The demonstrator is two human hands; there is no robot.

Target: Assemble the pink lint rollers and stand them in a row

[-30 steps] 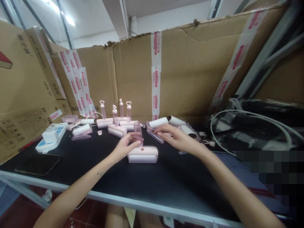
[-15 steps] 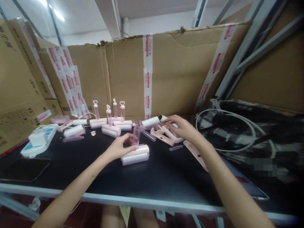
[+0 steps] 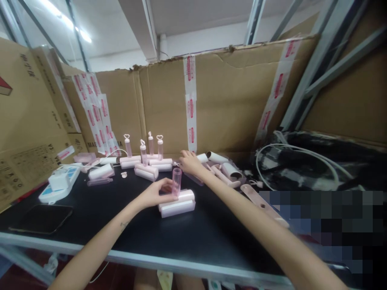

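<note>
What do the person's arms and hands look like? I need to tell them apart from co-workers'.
Both forearms are bare: no sleeves, gloves, watch or rings visible. The left arm carries a small dark tattoo-like mark near the wrist. The right arm shows no marking.

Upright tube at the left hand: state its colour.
Translucent pink tube, standing on a pale pink roller block, held by the left hand; head view.

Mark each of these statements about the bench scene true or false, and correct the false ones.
1. The left hand holds a clear pink tube upright on a pink roller base. True.
2. The right hand rests on the phone. False: it reaches toward the white rolls at the back; the phone lies untouched at the near left.
3. Several assembled rollers stand near the cardboard wall. True.
4. The table is white. False: it is black.
</note>
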